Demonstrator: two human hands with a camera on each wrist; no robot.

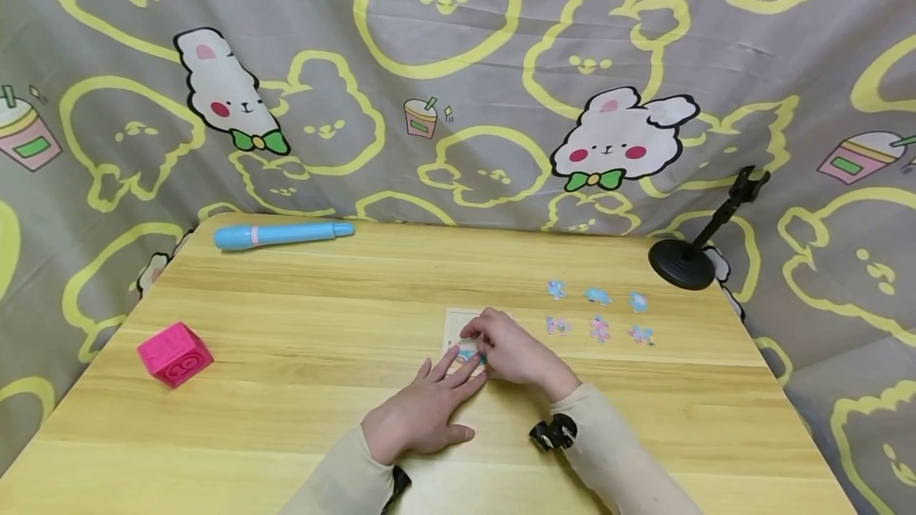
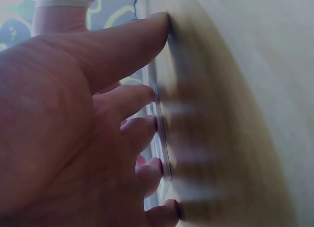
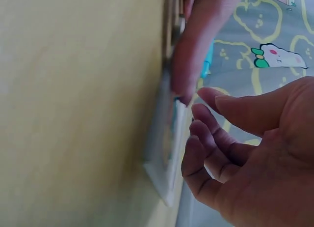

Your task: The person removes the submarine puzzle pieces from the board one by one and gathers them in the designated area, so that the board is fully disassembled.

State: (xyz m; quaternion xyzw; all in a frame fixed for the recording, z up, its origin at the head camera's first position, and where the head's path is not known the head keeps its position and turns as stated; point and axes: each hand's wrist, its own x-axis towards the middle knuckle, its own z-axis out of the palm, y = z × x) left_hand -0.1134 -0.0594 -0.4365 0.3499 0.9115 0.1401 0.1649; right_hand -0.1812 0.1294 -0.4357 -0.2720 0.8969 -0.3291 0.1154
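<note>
A small pale puzzle board (image 1: 458, 318) with a raised border lies on the table, some coloured picture showing between the hands. My left hand (image 1: 422, 413) rests on its near part, the fingers spread and nearly straight; in the left wrist view the fingertips (image 2: 147, 126) touch its edge. Over the board's right side is my right hand (image 1: 511, 348), fingers bent, thumb close to the index finger. In the right wrist view no piece shows by the right fingertips (image 3: 194, 148), though a small one could be hidden. The left fingers cover part of the board.
Several loose jigsaw pieces (image 1: 599, 329) lie in two rows right of the board. A pink cube (image 1: 175, 354) sits at the left, a blue microphone-shaped stick (image 1: 282, 235) at the back left. A black stand (image 1: 683, 262) stands at the back right, before a patterned curtain (image 1: 494, 46).
</note>
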